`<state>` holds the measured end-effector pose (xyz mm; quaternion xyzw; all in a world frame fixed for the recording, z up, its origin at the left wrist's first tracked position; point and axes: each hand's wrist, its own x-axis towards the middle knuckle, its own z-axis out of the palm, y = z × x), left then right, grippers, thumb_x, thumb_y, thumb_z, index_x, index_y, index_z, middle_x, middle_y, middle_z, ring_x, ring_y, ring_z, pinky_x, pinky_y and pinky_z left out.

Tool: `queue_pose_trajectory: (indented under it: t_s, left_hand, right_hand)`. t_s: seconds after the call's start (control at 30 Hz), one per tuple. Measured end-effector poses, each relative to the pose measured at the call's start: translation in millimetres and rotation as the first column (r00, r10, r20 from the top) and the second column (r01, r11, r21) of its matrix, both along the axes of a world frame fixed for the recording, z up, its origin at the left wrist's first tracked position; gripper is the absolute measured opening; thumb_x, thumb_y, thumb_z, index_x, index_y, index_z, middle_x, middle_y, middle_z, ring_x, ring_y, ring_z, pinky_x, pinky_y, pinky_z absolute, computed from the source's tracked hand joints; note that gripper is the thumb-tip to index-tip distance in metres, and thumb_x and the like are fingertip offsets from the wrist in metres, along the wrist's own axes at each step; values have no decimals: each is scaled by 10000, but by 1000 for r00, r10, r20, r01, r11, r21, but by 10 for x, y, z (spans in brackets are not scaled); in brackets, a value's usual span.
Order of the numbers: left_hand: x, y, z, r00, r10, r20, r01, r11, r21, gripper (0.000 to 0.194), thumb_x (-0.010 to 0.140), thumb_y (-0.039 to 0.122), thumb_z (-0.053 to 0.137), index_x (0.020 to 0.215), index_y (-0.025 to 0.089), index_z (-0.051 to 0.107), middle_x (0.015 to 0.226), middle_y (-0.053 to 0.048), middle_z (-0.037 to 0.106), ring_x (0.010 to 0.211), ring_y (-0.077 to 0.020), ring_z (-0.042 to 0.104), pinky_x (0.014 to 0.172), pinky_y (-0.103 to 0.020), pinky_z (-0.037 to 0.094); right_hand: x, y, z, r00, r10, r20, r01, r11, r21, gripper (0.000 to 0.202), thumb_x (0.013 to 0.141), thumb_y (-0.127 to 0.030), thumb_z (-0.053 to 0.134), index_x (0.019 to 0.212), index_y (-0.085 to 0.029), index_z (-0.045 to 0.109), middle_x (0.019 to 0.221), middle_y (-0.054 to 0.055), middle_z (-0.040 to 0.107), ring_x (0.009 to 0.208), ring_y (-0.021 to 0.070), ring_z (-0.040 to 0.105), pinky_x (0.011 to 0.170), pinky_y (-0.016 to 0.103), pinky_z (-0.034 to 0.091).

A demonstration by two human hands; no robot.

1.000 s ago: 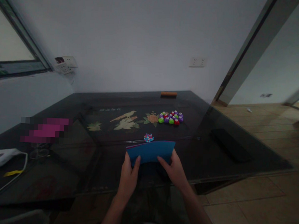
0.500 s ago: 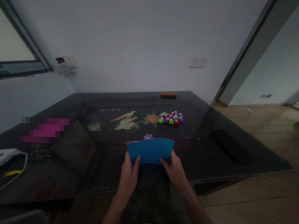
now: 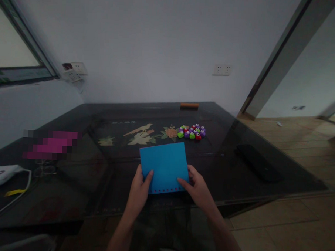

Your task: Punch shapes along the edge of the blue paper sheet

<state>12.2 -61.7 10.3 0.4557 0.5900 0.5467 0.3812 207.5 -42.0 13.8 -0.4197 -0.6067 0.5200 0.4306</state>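
Note:
Between my hands is a blue hole-punched sheet [image 3: 165, 166], held at a tilt above the dark table near its front edge. A row of small holes runs along its lower edge, and a thin purplish line along its top hints at another layer behind. My left hand [image 3: 141, 180] grips the left side, thumb on the front face. At the lower right, my right hand [image 3: 194, 182] pinches the sheet, its thumb also in front. The other fingers are mostly hidden behind the sheet.
Several red, green and purple toy pieces with eye-like dots [image 3: 191, 131] sit beyond the sheet on the dark table [image 3: 221, 168]. A brown block [image 3: 189, 105] lies at the back, a black flat object [image 3: 257, 162] at right. A white power strip [image 3: 3, 174] with its cord is at left.
The blue sheet has turned to show more of its face, with its bottom holes now visible. It hides the small pink-and-blue pieces seen earlier. Both hands keep their grip.

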Motion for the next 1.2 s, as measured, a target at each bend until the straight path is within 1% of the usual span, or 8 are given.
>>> queue_pose_trajectory:
  t_s: [0.2, 0.43, 0.5, 0.57, 0.63, 0.7, 0.97, 1.2]
  left_hand:
    - [-2, -4, 26, 996, -2, 86, 2, 1000, -2, 464, 766, 448, 570, 1119, 156, 497, 1044, -94, 625, 904, -230, 608, 776, -361, 503]
    - [-11, -10, 21, 998, 14, 61, -14, 1000, 6, 447, 770, 449, 570, 1107, 162, 506, 1045, -90, 624, 910, -225, 604, 787, -357, 498]
    - [-6, -13, 19, 998, 26, 60, -27, 999, 18, 442, 771, 444, 572, 1104, 161, 507, 1040, -89, 624, 909, -224, 604, 792, -356, 495]
    - [3, -14, 18, 997, 35, 74, -37, 999, 26, 446, 773, 444, 570, 1108, 158, 500, 1036, -89, 624, 909, -224, 603, 791, -352, 495]
    - [12, -14, 17, 995, 39, 91, -42, 999, 28, 451, 777, 444, 565, 1118, 158, 492, 1039, -89, 622, 911, -223, 602, 787, -348, 494]
    - [18, -15, 17, 994, 49, 99, -53, 998, 32, 453, 779, 441, 566, 1125, 159, 488, 1047, -89, 619, 918, -221, 598, 800, -349, 489]
    - [28, -33, 50, 986, 61, 153, -65, 998, 21, 505, 755, 460, 588, 1149, 164, 476, 1081, -91, 617, 938, -223, 601, 807, -342, 490]
    - [4, -37, 31, 991, 67, 120, -75, 996, 58, 497, 785, 455, 560, 1182, 173, 456, 1100, -90, 603, 936, -220, 599, 813, -344, 489]
  right_hand:
    - [9, -10, 31, 999, 7, 52, -7, 1000, 9, 260, 790, -397, 574, 903, -162, 575, 768, 25, 662, 667, 173, 613, 608, 292, 517]
    - [-32, -10, -24, 998, -5, 61, 5, 1000, 5, 257, 806, -399, 549, 856, -151, 595, 732, 27, 645, 641, 168, 593, 579, 282, 505]
    - [-51, -23, -47, 997, -38, 64, 36, 999, 32, 267, 807, -394, 549, 910, -153, 595, 766, 36, 653, 669, 176, 599, 593, 284, 506]
    - [-79, -46, -56, 995, -86, 40, 84, 995, 55, 359, 810, -386, 548, 1091, -162, 547, 846, 46, 664, 707, 182, 612, 617, 288, 512]
    - [-110, -76, -47, 992, -123, -4, 123, 991, 56, 531, 821, -375, 536, 1297, -186, 393, 953, 59, 661, 730, 179, 622, 644, 295, 521]
    - [-136, -102, -26, 990, -138, -25, 139, 988, 62, 638, 832, -366, 522, 1391, -211, 256, 1047, 70, 643, 742, 172, 625, 665, 301, 526]
    - [-142, -132, -6, 989, -148, -7, 148, 984, 96, 607, 846, -375, 505, 1398, -243, 290, 1213, 76, 571, 840, 188, 627, 739, 322, 519]
    - [-142, -129, -7, 990, -137, -36, 140, 984, 111, 603, 840, -365, 524, 1386, -223, 310, 1166, 79, 597, 908, 199, 615, 788, 331, 508]
